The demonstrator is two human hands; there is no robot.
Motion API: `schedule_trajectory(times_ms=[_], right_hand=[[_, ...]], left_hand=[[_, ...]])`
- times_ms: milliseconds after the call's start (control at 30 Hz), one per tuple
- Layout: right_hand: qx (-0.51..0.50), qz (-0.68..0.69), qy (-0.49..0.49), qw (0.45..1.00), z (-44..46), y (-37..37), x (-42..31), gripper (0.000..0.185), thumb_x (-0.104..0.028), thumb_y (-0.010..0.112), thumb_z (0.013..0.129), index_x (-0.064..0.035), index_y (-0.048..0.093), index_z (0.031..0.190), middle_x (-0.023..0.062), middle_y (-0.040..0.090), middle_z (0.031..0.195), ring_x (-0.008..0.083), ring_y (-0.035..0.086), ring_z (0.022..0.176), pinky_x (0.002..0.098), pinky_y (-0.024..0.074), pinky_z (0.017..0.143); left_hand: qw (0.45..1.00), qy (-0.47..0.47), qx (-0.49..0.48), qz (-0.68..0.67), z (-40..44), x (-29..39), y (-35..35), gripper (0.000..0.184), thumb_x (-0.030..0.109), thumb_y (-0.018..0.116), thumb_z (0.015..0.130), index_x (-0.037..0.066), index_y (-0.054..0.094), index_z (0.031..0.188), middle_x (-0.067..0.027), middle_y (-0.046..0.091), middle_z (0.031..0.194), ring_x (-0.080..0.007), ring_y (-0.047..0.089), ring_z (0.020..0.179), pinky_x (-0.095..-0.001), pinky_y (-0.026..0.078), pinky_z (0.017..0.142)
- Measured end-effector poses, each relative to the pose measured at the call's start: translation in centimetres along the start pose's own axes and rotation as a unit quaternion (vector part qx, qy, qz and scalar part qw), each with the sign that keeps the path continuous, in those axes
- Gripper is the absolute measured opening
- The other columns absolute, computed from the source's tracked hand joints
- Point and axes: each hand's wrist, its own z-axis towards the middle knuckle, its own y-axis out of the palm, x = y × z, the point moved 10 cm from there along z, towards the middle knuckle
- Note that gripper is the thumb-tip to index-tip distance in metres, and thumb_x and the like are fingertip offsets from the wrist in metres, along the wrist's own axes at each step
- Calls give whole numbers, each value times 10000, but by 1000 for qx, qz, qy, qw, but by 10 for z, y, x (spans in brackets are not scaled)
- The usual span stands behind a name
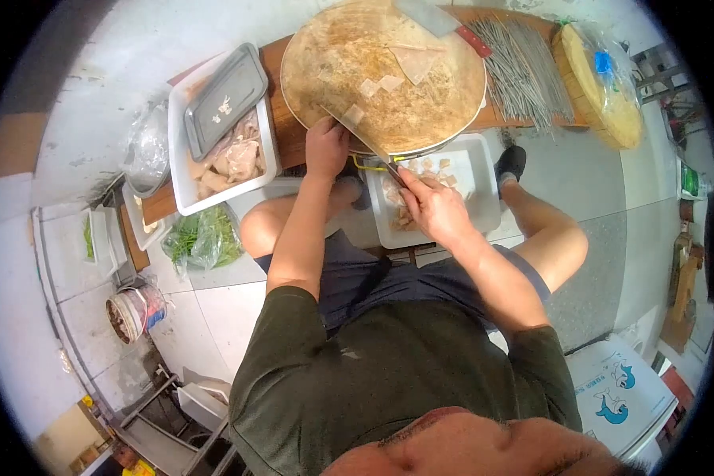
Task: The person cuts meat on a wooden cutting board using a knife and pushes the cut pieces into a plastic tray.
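Observation:
My right hand (444, 210) is wrapped round the dark handle of a knife (373, 144). Its long, narrow-looking blade slants up and left over the near edge of a round wooden chopping board (325, 63). Close to the blade's far end, my left hand (327, 147) is curled at the board's edge; what its fingers hold, if anything, is hidden. A small pale piece of meat (354, 115) lies against the blade. Farther back are a few cut pieces (379, 84) and a larger flat, pale slice (415, 62). Below the board, a white tub (480, 178) contains several cut pieces.
A red-handled cleaver (474, 40) lies at the board's far edge, beside thin grey sticks (523, 67). At left, a white bin (184, 178) of pale meat carries a metal tray (226, 99). Bagged greens (206, 238) and a bucket (139, 311) are on the floor.

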Motion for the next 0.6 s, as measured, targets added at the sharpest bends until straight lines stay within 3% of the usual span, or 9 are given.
schedule_trajectory(times_ms=[333,433,533,600], right_hand=[[4,-1,-5,1000,0,-2,2,381,-152,683,933,-114,670,1312,164,733,999,376,711,818,438,595,715],[3,-19,-8,1000,3,-4,3,382,-158,683,936,-120,669,1316,158,732,974,379,709,809,450,592,711],[-18,-50,-5,999,13,5,2,381,-171,680,941,-126,667,1319,156,727,954,382,706,802,462,587,700],[-34,-62,-7,997,22,12,-1,378,-179,678,943,-123,667,1317,154,722,925,383,704,801,470,583,693]], left_hand=[[997,-6,-51,66,-3,-4,12,174,85,682,799,55,738,961,-97,683,1060,-319,637,1043,-450,492,862],[998,-2,-42,52,1,5,5,185,92,680,802,77,744,976,-80,684,1073,-316,632,1061,-457,483,878],[997,7,-24,66,1,11,1,235,40,682,777,54,737,1005,-124,680,1054,-362,635,1012,-487,520,828],[996,-20,-37,81,-3,2,7,217,80,681,794,80,742,1002,-91,686,1083,-328,635,1056,-467,492,875]])
